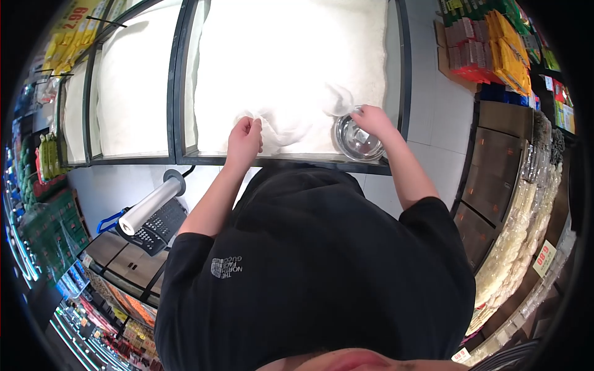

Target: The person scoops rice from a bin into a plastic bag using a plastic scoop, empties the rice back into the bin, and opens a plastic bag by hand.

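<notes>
- Left hand (245, 142) pinches thin clear plastic (262, 116) above white material (278, 62).
- Right hand (373, 120), fingers bent, is at the metal bowl (359, 146); cannot tell its grip.
- Metal bowl sits in the near right corner of the bin (404, 74).

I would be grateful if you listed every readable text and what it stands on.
"2.99": yellow sign with red digits, upper left.
"THE NORTH FACE GUCCI": black short-sleeved cloth shirt.
"6.80", apparently: pale rectangular card with red digits, right.
Too blurred to read: small pale card, bottom right; colourful plastic packages.
</notes>
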`<state>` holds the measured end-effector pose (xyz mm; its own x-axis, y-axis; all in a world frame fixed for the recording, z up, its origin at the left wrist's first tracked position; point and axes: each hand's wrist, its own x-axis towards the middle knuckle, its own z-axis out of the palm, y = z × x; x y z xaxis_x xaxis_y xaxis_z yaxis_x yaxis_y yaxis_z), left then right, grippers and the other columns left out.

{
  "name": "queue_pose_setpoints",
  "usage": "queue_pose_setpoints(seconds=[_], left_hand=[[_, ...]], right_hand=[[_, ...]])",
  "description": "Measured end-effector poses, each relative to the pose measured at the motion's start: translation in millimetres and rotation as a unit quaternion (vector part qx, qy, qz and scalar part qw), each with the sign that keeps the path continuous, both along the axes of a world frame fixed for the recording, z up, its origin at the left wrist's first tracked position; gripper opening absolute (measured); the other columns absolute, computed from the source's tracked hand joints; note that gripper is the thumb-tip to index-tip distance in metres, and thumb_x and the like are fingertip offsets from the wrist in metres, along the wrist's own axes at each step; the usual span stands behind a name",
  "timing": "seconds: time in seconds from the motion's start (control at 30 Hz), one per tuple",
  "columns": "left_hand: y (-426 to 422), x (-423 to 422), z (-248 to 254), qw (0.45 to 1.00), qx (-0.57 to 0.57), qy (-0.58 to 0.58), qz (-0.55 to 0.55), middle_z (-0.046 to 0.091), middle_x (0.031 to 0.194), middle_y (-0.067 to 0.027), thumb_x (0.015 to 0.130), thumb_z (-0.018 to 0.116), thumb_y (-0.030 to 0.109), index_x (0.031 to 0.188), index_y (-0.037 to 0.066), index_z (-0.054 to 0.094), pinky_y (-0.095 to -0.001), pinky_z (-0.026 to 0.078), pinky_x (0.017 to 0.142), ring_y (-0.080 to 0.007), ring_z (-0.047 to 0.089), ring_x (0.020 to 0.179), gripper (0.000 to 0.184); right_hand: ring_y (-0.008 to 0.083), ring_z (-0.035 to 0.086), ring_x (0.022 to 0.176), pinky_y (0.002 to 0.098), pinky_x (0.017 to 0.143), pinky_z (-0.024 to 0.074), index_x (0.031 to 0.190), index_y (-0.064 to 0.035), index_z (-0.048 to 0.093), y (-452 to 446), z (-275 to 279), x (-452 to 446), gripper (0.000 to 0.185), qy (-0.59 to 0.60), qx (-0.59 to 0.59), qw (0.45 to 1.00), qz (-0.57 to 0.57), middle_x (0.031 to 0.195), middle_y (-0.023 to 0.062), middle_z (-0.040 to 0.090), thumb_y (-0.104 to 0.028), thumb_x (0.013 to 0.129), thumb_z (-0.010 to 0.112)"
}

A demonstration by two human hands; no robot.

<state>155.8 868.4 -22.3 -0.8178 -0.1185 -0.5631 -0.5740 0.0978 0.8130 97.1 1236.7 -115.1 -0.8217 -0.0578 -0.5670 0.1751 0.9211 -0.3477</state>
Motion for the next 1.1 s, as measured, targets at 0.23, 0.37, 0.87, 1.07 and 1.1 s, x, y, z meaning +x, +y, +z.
queue_pose_setpoints(seconds=[0.23,0.37,0.87,1.07,1.1], left_hand=[[3,6,-9,0.983,-0.163,0.085,0.005,0.058,0.081,-0.0031,0.097,0.062,0.016,0.112,0.002,0.053,-0.0281,0.050,0.072,-0.0114,0.056,0.073,0.023],[6,-1,-4,0.981,-0.150,0.120,-0.018,0.060,0.081,-0.0054,0.099,0.051,0.012,0.119,0.001,0.052,-0.0292,0.049,0.070,-0.0128,0.057,0.072,0.023],[22,-18,-14,0.876,-0.446,0.137,-0.124,0.067,0.092,-0.0165,0.088,0.069,0.031,0.107,0.006,0.056,-0.0459,0.052,0.081,-0.0347,0.066,0.089,0.034],[18,-35,9,0.851,-0.472,0.074,-0.219,0.071,0.092,-0.0166,0.092,0.065,0.036,0.104,0.010,0.058,-0.0482,0.052,0.081,-0.0370,0.068,0.094,0.029],[19,-38,12,0.855,-0.469,0.071,-0.211,0.071,0.092,-0.0170,0.094,0.063,0.036,0.103,0.010,0.059,-0.0482,0.053,0.082,-0.0376,0.069,0.094,0.028]], right_hand=[[0.0372,0.070,0.097,0.0418,0.089,0.0550,0.107,0.0021,0.073,-72,-63,-49,0.058,-0.015,-0.087,0.996,0.016,0.101,0.0238,0.073,-0.050,0.083,0.067],[0.0336,0.072,0.091,0.0400,0.085,0.0560,0.103,0.0003,0.074,-62,-76,-27,0.058,0.018,-0.130,0.991,-0.038,0.097,0.0206,0.074,-0.052,0.077,0.070],[0.0115,0.060,0.061,0.0293,0.057,0.0491,0.092,-0.0018,0.067,21,26,7,0.035,0.019,-0.229,0.964,-0.132,0.073,0.0043,0.066,-0.036,0.090,0.072],[0.0073,0.051,0.054,0.0259,0.050,0.0419,0.076,-0.0068,0.059,26,90,17,0.030,-0.003,-0.235,0.963,-0.130,0.064,-0.0015,0.057,-0.029,0.090,0.073],[0.0069,0.050,0.053,0.0253,0.049,0.0406,0.075,-0.0072,0.058,23,100,19,0.031,-0.023,-0.235,0.964,-0.126,0.062,-0.0019,0.056,-0.029,0.091,0.073]])
